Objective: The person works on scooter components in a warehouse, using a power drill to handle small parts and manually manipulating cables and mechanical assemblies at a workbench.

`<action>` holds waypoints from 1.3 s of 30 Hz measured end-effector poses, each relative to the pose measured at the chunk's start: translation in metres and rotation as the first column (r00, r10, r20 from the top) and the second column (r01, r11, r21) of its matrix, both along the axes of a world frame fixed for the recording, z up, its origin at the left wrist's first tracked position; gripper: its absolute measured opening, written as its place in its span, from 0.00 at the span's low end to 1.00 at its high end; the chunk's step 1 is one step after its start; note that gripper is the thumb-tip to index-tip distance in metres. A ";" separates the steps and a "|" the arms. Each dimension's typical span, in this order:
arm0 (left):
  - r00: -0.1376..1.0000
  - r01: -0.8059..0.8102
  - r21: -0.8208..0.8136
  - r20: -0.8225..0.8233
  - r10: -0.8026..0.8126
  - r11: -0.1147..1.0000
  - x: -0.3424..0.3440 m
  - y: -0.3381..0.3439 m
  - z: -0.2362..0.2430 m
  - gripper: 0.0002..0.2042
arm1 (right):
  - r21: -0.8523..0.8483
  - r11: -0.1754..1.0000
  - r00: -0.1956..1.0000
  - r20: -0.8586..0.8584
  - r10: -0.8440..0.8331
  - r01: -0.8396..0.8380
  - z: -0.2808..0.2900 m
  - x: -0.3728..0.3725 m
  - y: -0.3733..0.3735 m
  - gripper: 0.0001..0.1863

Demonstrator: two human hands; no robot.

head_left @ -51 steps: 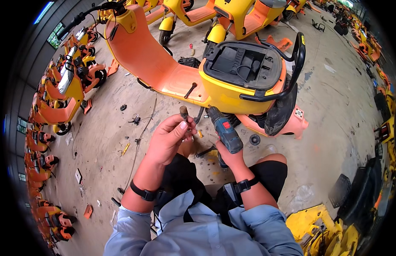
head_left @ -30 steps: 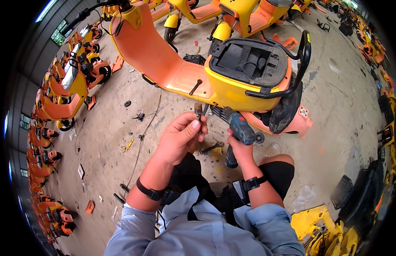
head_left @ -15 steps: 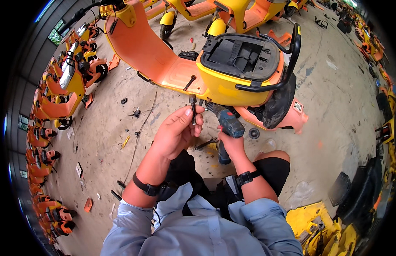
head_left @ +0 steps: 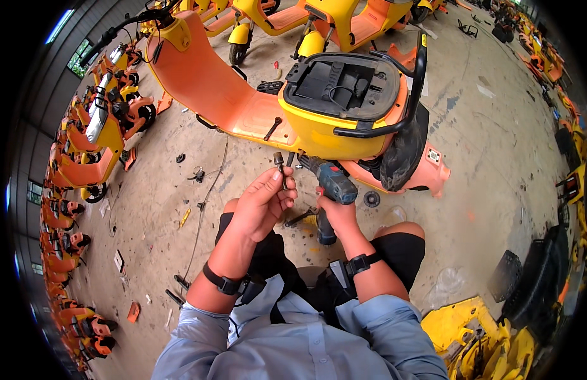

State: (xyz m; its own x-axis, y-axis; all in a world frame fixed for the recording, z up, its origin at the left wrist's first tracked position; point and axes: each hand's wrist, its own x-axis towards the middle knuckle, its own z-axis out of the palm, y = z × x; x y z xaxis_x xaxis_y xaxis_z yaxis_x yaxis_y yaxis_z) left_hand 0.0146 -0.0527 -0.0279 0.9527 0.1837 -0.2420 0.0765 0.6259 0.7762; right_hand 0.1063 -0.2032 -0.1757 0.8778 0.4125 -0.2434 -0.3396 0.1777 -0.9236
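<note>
My left hand [head_left: 263, 204] pinches a dark socket bit [head_left: 279, 159] between thumb and fingers, its thick socket end up and leaning slightly left. In my right hand [head_left: 339, 216] is a dark blue and black cordless drill [head_left: 336, 183], gripped by its handle. The drill's nose points forward and left, a short way right of the socket bit and apart from it. Just beyond both hands stands a yellow and orange electric scooter [head_left: 325, 138], its seat off and a black open compartment showing. A dark wrench [head_left: 273, 128] lies on its footboard.
A dark tool [head_left: 301, 217] lies on the concrete between my knees and the scooter. Near it is a black ring [head_left: 371, 199]. A thin cable [head_left: 208, 190] crosses the floor at left. Yellow panels [head_left: 461, 326] are heaped at lower right; more scooters [head_left: 94, 152] line the left.
My left hand has lowered slightly toward me, and the socket bit now tilts left. The whole view has shifted a little; the drill stays in my right hand.
</note>
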 end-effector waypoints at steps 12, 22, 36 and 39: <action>0.992 -0.114 0.005 -0.046 0.114 0.994 0.042 0.010 -0.079 0.09 | 0.296 0.955 0.970 -0.237 0.049 0.024 0.028 0.004 -0.015 0.20; 0.991 -0.130 -0.290 -0.051 0.121 0.948 0.046 0.037 -0.139 0.11 | 0.438 0.899 0.929 -0.333 0.164 -0.001 0.023 -0.007 -0.044 0.34; 0.999 -0.036 -0.395 -0.001 0.039 0.918 0.058 0.046 -0.142 0.12 | 0.394 0.912 0.929 -0.282 0.241 -0.117 0.008 -0.023 -0.037 0.33; 0.999 -0.054 -0.396 -0.018 0.051 0.917 0.062 0.048 -0.143 0.12 | 0.345 0.925 0.930 -0.260 0.260 -0.162 0.004 -0.021 -0.034 0.30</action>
